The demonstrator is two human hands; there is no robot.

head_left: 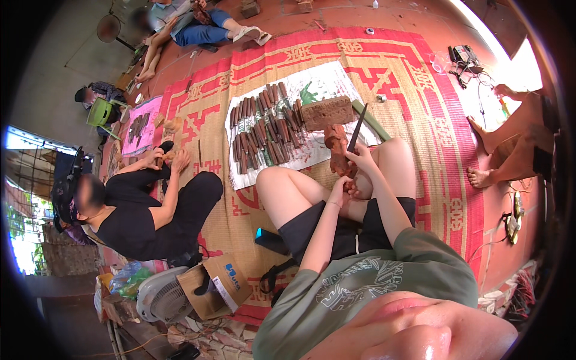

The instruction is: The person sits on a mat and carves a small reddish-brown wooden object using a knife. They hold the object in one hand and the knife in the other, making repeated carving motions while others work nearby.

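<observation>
I sit cross-legged on a patterned mat. My right hand (360,159) is closed around a dark, long, tapering tool (358,127) with its narrow end pointing up and away; its exact kind is unclear. Just below, my left hand (342,191) has its fingers bent together by the lower end of a reddish-brown wooden piece (336,143). What those fingers grip is partly hidden. The wooden piece stands between my knees, close beside the tool. Beyond it lies a rough brown block (327,113). A green bar (373,123) slants by my right knee.
Many short dark wooden sticks (264,129) lie in rows on a white sheet (240,177). On the left a person (138,210) in black works by hand. A cardboard box (216,287) and a fan (162,295) stand behind. Another person's bare feet (480,177) are at right.
</observation>
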